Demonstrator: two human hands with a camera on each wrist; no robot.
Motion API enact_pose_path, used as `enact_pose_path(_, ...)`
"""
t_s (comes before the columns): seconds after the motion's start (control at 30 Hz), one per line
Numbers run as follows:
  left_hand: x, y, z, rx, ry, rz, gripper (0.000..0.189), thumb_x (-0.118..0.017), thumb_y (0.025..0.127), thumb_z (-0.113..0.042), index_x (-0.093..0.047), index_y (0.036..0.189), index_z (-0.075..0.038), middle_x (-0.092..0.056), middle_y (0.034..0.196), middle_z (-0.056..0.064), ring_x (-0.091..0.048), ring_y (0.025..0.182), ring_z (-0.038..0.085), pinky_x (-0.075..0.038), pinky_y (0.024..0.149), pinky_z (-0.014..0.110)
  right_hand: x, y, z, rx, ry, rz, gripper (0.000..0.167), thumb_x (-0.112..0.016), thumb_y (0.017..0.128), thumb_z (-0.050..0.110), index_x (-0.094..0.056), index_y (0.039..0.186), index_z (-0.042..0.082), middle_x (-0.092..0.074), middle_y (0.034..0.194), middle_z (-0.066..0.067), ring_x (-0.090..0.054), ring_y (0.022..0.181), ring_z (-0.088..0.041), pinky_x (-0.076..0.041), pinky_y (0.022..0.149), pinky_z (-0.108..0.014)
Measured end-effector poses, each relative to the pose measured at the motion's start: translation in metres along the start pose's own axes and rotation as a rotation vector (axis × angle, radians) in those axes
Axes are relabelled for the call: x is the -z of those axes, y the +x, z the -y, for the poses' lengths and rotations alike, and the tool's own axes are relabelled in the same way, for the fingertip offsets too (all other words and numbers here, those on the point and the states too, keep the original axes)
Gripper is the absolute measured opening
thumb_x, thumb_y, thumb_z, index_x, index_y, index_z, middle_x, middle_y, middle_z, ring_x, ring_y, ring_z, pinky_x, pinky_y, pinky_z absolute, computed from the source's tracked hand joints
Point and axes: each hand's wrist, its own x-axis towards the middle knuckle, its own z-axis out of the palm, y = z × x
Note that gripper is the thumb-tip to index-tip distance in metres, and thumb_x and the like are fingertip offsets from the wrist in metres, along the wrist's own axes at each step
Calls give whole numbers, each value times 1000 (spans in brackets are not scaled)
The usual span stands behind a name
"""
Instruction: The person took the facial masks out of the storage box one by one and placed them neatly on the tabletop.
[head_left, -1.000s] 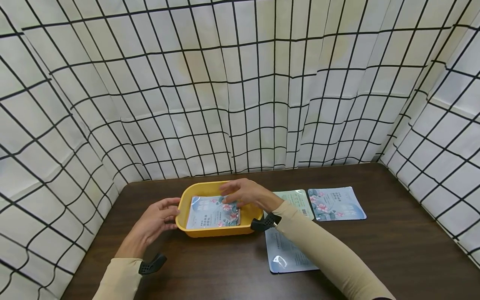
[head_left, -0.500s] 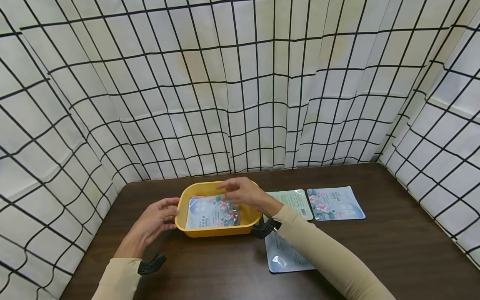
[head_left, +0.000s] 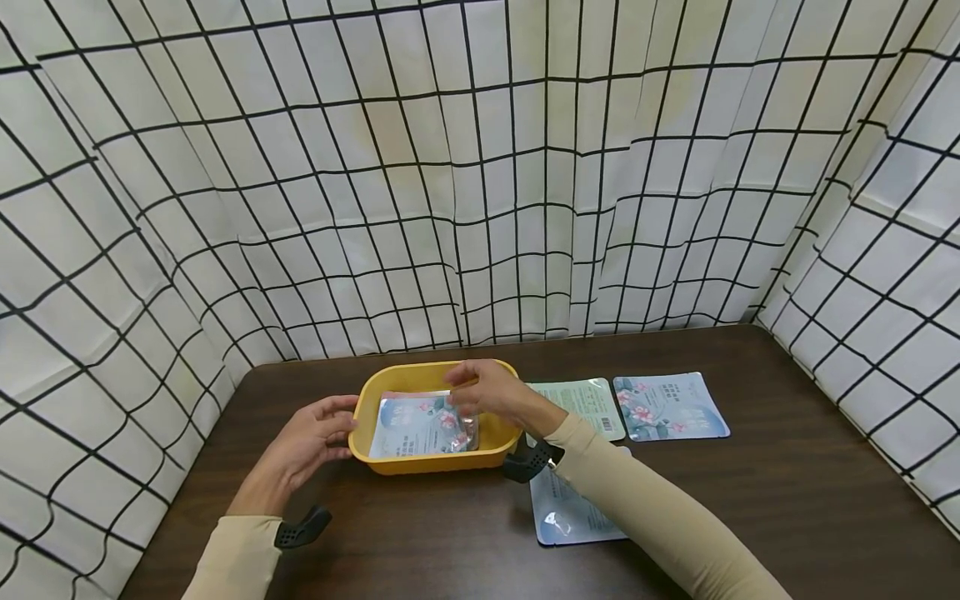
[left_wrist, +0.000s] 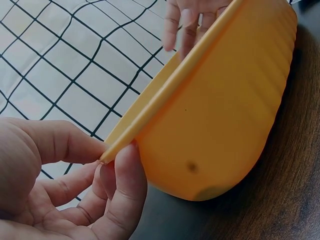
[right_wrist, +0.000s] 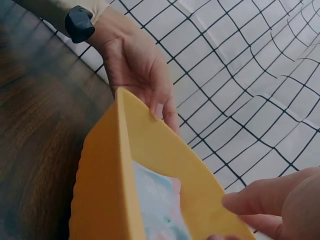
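A yellow plastic basket (head_left: 498, 429) stands on the dark wooden table. My left hand (head_left: 318, 433) pinches its left rim between thumb and fingers, as the left wrist view shows of the basket wall (left_wrist: 215, 115). Inside lies a pale blue sheet mask packet (head_left: 412, 429) with pink flowers, and a pinkish edge (right_wrist: 176, 186) of something beneath it peeks out. Over the basket's right half hovers my right hand (head_left: 495, 390), its fingers loosely bent close above the packet's right end. In the left wrist view those fingers hang down behind the rim.
Right of the basket lie a green packet (head_left: 592, 404) and a blue floral packet (head_left: 671, 407). A larger-looking blue packet (head_left: 570, 508) sits nearer the front, partly under the right forearm. White grid-patterned curtain (head_left: 510, 208) closes off the back and sides.
My right hand has shifted slightly right and away from the packet it was touching in the basket. A pinkish edge shows behind that packet now. The left hand stays on the rim.
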Motion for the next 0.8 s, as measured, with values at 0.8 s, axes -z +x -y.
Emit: enact_pose_path(0.8,0,0,0,-3,-8,-2,56,-60,101,-12,-38,152,-3,-59,125,15,-61,94,24,-59,76,33,-6,3,-4,-130,-62,6,51,-74,90,4,-55,138,-1,-59,113,-13,-63,94,-23,-59,88,-37)
